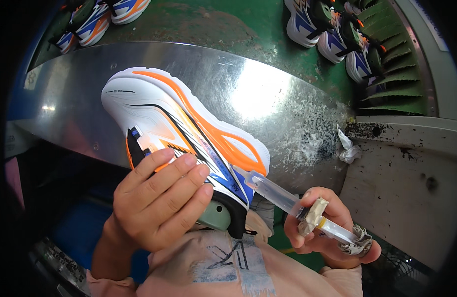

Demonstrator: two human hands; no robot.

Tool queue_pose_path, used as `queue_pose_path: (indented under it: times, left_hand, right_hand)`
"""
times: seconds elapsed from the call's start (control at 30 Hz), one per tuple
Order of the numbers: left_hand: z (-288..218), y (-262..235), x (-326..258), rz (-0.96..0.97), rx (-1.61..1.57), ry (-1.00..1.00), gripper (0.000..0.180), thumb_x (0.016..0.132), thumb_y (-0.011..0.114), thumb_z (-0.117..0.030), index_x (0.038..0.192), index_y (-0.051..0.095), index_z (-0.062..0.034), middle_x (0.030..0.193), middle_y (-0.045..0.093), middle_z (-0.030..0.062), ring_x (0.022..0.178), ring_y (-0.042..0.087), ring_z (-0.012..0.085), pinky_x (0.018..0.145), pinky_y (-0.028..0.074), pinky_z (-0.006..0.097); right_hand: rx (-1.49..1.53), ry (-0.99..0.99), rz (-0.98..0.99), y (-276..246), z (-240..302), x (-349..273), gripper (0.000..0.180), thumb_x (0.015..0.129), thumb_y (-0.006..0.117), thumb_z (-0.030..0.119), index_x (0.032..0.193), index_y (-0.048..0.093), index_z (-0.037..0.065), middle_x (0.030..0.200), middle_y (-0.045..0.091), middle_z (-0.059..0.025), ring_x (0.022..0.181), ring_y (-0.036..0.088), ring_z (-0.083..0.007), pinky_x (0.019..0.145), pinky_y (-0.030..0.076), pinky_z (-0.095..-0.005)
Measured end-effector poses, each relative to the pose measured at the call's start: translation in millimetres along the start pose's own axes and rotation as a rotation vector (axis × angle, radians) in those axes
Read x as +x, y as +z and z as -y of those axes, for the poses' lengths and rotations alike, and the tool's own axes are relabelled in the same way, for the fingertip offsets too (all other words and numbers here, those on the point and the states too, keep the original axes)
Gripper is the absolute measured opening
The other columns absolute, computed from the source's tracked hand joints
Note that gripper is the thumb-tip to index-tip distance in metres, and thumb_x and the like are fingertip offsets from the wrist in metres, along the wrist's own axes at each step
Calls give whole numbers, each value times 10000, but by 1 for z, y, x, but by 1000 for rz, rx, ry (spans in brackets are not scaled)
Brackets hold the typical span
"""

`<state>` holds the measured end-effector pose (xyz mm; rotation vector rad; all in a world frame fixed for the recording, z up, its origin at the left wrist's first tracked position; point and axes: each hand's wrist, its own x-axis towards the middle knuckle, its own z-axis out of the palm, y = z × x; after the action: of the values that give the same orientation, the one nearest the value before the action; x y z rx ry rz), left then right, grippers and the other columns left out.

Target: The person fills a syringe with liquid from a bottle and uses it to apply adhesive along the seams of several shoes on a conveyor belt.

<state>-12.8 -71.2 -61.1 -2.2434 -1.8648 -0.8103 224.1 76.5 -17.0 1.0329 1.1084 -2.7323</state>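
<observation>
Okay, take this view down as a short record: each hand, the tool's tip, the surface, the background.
Left hand: laid on white, orange and blue running shoe
Right hand: holds clear plastic, tape-wrapped syringe
Syringe tip: at the shoe's heel end; contact unclear
Surface: curved silvery metal plate, whitish residue at right
Background: similar shoes, upper left and upper right

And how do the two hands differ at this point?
The left hand lies over the side of the white shoe, fingers gently bent; the right hand curls around a clear syringe. The left hand's fingertips meet the shoe, while the right hand is apart from it, with only the syringe's tip at the heel. Both hands are bare.
</observation>
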Motion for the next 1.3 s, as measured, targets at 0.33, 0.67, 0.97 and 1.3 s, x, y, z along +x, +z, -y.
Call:
queue_pose_path:
  times: [0.33, 0.67, 0.97, 1.3]
  left_hand:
    - [9, -4, 24, 132, 16, -36, 169, 776, 687, -70, 942, 655, -67, 1002, 694, 106, 972, 673, 282, 885, 531, 450]
    - [21, -7, 53, 311, 28, 50, 365, 881, 590, -323, 1005, 659, 13, 1002, 679, 185, 990, 657, 356, 923, 500, 481]
    - [41, 6, 106, 449, 50, 228, 496, 700, 724, -290, 1051, 639, 50, 955, 655, 179, 878, 652, 350, 764, 527, 394]
    - [-9, 24, 125, 554, 146, 8, 651, 759, 710, -237, 1302, 506, 59, 800, 605, 158, 645, 581, 294, 581, 464, 370]
  right_hand:
    - [200, -304, 122, -59, -42, 17, 1210, 462, 675, 864, 1245, 396, -16, 802, 581, -176, 658, 578, -184, 564, 447, -244]
    - [433, -216, 283, -82, -52, 18, 916, 782, 701, 544, 1379, 301, -24, 1041, 571, -152, 841, 525, -108, 579, 324, -172]
    - [616, -326, 206, -69, -67, 20, 1322, 494, 662, 828, 1446, 198, 37, 1035, 505, -119, 745, 401, -52, 637, 341, -177]
    - [985, -248, 332, -80, -75, 17, 710, 921, 602, 221, 1476, 170, 121, 1094, 505, -161, 700, 411, -31, 607, 412, -174]
